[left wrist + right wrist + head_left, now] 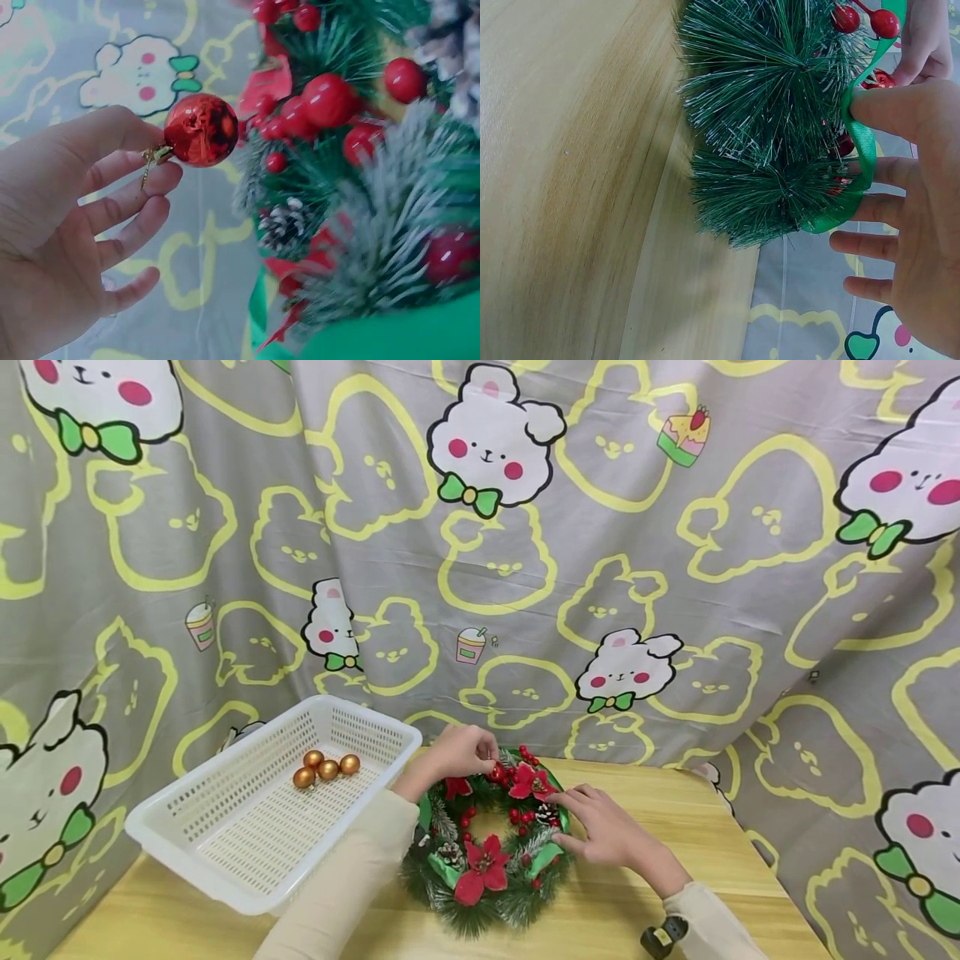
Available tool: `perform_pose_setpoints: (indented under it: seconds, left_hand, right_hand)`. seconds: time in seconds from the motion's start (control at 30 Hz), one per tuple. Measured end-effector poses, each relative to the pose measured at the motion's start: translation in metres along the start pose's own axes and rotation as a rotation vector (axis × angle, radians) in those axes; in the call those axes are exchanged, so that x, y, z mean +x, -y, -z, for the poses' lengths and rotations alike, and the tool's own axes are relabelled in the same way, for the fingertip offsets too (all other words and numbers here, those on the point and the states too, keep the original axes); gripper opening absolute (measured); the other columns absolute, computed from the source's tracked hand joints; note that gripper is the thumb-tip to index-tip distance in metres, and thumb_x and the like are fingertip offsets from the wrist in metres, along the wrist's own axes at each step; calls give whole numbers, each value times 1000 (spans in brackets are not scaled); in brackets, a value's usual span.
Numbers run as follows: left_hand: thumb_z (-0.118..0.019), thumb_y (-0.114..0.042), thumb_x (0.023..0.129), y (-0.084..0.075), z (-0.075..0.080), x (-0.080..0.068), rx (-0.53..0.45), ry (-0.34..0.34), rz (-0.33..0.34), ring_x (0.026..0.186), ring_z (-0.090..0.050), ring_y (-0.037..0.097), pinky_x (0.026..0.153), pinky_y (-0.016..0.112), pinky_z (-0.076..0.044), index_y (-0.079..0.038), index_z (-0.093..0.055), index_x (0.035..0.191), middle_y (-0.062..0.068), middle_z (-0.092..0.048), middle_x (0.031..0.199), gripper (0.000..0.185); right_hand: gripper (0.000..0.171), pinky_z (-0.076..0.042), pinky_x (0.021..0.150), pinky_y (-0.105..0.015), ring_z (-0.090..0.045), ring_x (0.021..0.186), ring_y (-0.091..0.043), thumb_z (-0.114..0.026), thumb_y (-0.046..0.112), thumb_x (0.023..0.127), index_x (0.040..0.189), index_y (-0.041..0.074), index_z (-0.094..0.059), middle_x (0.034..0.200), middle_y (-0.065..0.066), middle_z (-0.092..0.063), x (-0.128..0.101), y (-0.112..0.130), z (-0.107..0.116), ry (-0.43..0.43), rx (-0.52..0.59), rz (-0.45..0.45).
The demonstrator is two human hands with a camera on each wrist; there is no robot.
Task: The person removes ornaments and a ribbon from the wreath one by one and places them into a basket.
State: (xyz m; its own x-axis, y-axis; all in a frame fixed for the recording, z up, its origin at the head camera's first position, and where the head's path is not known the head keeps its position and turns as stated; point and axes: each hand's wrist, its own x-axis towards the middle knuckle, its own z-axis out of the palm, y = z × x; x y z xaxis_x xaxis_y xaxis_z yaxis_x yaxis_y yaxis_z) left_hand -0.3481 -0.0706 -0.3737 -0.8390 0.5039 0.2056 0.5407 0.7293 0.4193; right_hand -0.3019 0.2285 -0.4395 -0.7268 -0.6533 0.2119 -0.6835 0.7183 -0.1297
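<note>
My left hand (463, 752) is over the far side of a green wreath (468, 917) on the table. Between its thumb and index finger it pinches a shiny red Christmas ball (201, 130) by the gold cap and string; the other fingers stay loosely spread. At the wreath's right edge is my right hand (603, 831), its fingers extended and touching the green ribbon (864, 146). Red poinsettias (483, 868), red berries (330, 100) and pine cones (285, 225) decorate the wreath.
A white slotted plastic basket (258, 900) stands left of the wreath with several gold balls (327, 769) inside. The wooden table (645, 781) meets a patterned cloth backdrop (517, 635) at the back. A black strap device (663, 937) is on the right wrist.
</note>
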Motion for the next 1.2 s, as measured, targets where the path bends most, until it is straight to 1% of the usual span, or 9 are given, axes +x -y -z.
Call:
perform_pose_setpoints:
  seconds: [0.1, 0.2, 0.33, 0.5, 0.67, 0.8, 0.97, 1.07, 1.2]
  left_hand:
    - [-70, -16, 93, 2, 10, -1, -17, -1, -4, 75, -62, 6, 87, 39, -49, -19, -75, 88, -8, -72, 82, 8]
    - [-70, -16, 94, 5, 20, -2, -66, 8, 10, 74, -62, 5, 78, 32, -53, -18, -75, 89, -6, -72, 83, 7]
    - [-68, -14, 95, 10, 35, -5, -146, 18, 15, 75, -64, 7, 76, 29, -54, -15, -75, 91, -3, -73, 84, 8]
    - [-67, -12, 95, 19, 56, -11, -179, -1, 3, 75, -65, 9, 75, 28, -54, -11, -75, 93, 0, -74, 84, 9]
    - [-67, -11, 96, 30, 78, -23, -231, -31, -3, 79, -66, 12, 75, 31, -55, -7, -74, 97, 6, -73, 88, 8]
    - [-68, -12, 96, 41, 95, -35, -237, -67, -4, 82, -68, 18, 76, 33, -55, -5, -73, 99, 8, -74, 90, 9]
    - [-69, -13, 97, 58, 109, -49, -219, -93, 33, 86, -70, 28, 76, 33, -54, -5, -73, 100, 9, -75, 91, 10]
    - [-68, -13, 97, 70, 115, -56, -214, -106, 57, 89, -70, 29, 78, 33, -54, -4, -73, 102, 10, -75, 93, 11]
    - [-69, -13, 97, 86, 119, -67, -190, -153, 96, 87, -69, 22, 79, 33, -53, -4, -74, 102, 10, -75, 93, 11]
  right_hand:
    - [57, -44, 103, -57, -56, 123, -30, -62, 53, 97, 142, 18, -58, 130, -3, -64, 0, 0, 0, 6, 5, -3]
    - [57, -44, 104, -58, -55, 125, -31, -61, 54, 98, 142, 18, -57, 132, -3, -63, 0, -1, 0, 16, 11, -8]
    - [57, -43, 104, -58, -55, 126, -31, -61, 54, 98, 143, 19, -57, 134, -3, -63, 0, -2, -2, 25, 14, -11]
    - [57, -44, 104, -57, -56, 125, -30, -61, 54, 98, 142, 18, -57, 132, -3, -63, -1, -2, -2, 17, 7, -6]
    - [57, -45, 102, -56, -56, 122, -29, -63, 52, 97, 142, 18, -58, 130, -3, -63, 0, -1, -1, 4, 1, -2]
    - [57, -45, 102, -57, -56, 122, -30, -64, 50, 96, 142, 17, -58, 130, -4, -62, 0, -1, 0, 2, 1, -5]
    - [57, -45, 102, -57, -57, 121, -30, -65, 49, 96, 142, 17, -58, 129, -4, -62, 0, -1, -1, 0, -6, -5]
    - [56, -45, 103, -56, -57, 121, -29, -65, 50, 96, 142, 17, -58, 129, -4, -62, 0, -2, -2, -1, -7, -3]
    - [57, -45, 103, -56, -57, 122, -29, -64, 51, 97, 142, 17, -58, 130, -4, -63, 1, -2, -3, -6, -9, -1]
